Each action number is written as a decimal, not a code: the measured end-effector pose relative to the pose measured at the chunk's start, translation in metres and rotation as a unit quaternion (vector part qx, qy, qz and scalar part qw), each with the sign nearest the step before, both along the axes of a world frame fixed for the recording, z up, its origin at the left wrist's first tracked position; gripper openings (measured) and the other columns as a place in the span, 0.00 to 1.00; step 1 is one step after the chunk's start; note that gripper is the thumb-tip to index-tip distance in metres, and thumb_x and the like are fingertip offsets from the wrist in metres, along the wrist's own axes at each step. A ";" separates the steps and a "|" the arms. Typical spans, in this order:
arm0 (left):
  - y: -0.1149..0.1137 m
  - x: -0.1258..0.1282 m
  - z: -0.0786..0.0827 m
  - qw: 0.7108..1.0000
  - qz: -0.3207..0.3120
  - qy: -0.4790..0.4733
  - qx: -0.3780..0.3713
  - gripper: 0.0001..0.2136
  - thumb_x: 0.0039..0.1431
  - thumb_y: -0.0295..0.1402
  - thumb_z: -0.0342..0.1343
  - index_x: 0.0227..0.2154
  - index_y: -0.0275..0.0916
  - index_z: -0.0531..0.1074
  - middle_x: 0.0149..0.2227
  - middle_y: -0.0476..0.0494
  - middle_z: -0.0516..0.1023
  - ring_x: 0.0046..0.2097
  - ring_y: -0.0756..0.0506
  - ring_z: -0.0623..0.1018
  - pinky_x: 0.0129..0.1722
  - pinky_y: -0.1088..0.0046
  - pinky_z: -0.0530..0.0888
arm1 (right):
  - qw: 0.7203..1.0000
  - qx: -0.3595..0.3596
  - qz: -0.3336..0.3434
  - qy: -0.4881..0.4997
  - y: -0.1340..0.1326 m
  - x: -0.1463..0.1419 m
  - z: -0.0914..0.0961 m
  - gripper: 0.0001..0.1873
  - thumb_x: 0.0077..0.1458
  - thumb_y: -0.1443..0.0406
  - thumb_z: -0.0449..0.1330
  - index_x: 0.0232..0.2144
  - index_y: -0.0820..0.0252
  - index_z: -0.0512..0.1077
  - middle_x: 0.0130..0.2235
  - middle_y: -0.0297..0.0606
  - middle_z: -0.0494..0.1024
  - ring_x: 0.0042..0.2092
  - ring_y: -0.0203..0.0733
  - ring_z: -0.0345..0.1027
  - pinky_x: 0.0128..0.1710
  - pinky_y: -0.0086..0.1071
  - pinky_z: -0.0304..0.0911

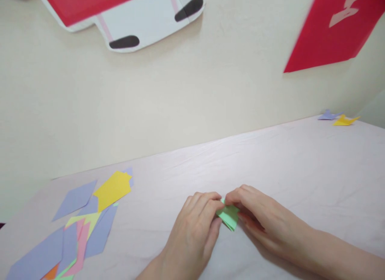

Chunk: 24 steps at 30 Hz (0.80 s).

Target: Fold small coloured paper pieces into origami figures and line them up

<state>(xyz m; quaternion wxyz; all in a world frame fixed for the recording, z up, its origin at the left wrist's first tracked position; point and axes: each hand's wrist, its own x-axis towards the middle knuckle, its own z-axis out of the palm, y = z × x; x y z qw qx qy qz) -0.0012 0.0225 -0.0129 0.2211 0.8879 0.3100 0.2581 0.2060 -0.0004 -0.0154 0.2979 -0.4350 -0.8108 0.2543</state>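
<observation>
A small piece of folded green paper point(229, 219) is between my two hands, low over the pale cloth. My left hand point(197, 222) has its fingers closed on the paper's left side and upper edge. From the other side, my right hand point(261, 216) pinches the paper's right and upper edge with bent fingers. Layered folds show along the lower part of the paper. Its upper corner is partly covered by my fingertips.
The cloth-covered surface point(168, 183) meets a pale wall point(156, 107). Loose sheets of blue paper point(39, 254), yellow paper point(112, 190) and other colours overlap at left. Folded blue point(327, 116) and yellow point(344, 120) paper figures stand far right. Red decorations point(331, 39) hang above.
</observation>
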 end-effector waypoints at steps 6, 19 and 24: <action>0.001 -0.002 0.001 0.999 -0.018 -0.010 -0.034 0.15 0.62 0.18 0.48 0.47 0.42 0.66 0.48 0.44 0.73 0.48 0.44 0.71 0.48 0.65 0.69 | 0.999 -0.015 0.011 0.034 0.003 0.002 0.000 0.18 0.55 0.79 0.48 0.43 0.57 0.65 0.38 0.37 0.72 0.39 0.41 0.66 0.39 0.33 0.64; 0.004 0.000 0.002 0.998 -0.035 0.046 0.009 0.13 0.64 0.23 0.52 0.49 0.41 0.66 0.48 0.45 0.74 0.46 0.43 0.69 0.46 0.62 0.68 | 0.999 0.035 0.005 0.021 0.006 0.002 -0.001 0.16 0.56 0.80 0.47 0.39 0.58 0.63 0.36 0.38 0.69 0.38 0.42 0.63 0.38 0.34 0.61; 0.005 0.000 0.002 0.997 -0.029 0.057 0.037 0.08 0.65 0.26 0.53 0.45 0.40 0.69 0.42 0.46 0.75 0.44 0.42 0.70 0.44 0.61 0.68 | 1.000 0.005 0.007 0.006 0.008 0.004 -0.003 0.13 0.59 0.79 0.48 0.36 0.57 0.65 0.36 0.37 0.70 0.39 0.42 0.63 0.38 0.34 0.60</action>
